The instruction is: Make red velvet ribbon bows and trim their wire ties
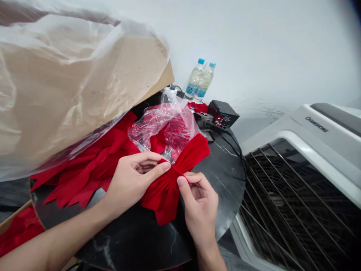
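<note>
A red fabric bow [165, 194] is held up between my two hands over a round black marbled table [118, 241]. My left hand [135, 175] pinches the bow near its middle, thumb on top. My right hand [200, 195] pinches the narrow band at the bow's centre from the other side. One loop points up and right; the tails hang toward me. Behind the bow lies a clear plastic bag [166, 128] with red pieces inside. Left of it, a pile of red ribbon tails [93, 162] spreads on the table.
A cardboard box [84, 82] covered in clear plastic overhangs the left. Two water bottles [197, 81] and a black control box [222, 113] with cables stand at the back. A white Changhong air cooler [293, 124] is on the right. More red fabric [19, 229] sits lower left.
</note>
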Motion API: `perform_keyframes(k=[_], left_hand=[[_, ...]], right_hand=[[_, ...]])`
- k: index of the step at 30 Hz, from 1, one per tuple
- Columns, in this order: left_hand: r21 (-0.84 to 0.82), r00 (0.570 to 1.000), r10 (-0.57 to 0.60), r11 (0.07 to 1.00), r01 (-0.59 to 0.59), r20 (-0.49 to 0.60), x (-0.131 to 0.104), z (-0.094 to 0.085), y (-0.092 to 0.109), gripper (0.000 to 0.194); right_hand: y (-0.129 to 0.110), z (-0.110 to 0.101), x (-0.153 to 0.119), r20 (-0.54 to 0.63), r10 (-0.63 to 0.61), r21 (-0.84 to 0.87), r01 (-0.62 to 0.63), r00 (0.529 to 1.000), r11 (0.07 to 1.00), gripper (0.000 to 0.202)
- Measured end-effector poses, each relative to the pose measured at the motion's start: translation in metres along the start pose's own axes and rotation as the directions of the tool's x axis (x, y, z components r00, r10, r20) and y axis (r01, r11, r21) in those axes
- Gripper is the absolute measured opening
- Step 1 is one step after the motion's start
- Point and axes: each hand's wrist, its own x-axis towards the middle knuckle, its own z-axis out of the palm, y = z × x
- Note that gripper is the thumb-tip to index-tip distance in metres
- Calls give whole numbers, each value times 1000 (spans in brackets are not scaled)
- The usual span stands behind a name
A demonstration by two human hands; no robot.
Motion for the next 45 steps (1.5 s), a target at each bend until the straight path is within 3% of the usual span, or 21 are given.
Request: perform_keyframes(k=[7, 11, 20, 26, 37, 45], left_hand=[[-224, 991, -123, 966, 132, 56, 6, -1, -10, 16], [-312, 979, -188, 928, 203, 77, 7, -1, -10, 15], [-183, 992, -123, 976, 120, -5, 2, 3, -7, 23], [-168, 984, -179, 970, 175, -11, 4, 4, -9, 29], [-142, 990, -140, 981, 136, -19, 5, 1, -11, 22], [-146, 985, -171, 975, 167, -15, 6, 0, -15, 23]], right_hand=[[-3, -2, 7, 17, 97, -72, -96, 995, 993, 16], [-3, -3, 14, 7, 87, -70, -86, 996, 994, 16], [-5, -4, 21, -14, 25, -142, -27, 1000, 990, 20], [-1, -3, 19, -4, 6, -183, -7, 1000, 983, 17], [-6, -6, 20, 72, -1, -177, 14, 997, 984, 18], [-2, -7, 20, 58, 6, -154, 3, 998, 988, 21]])
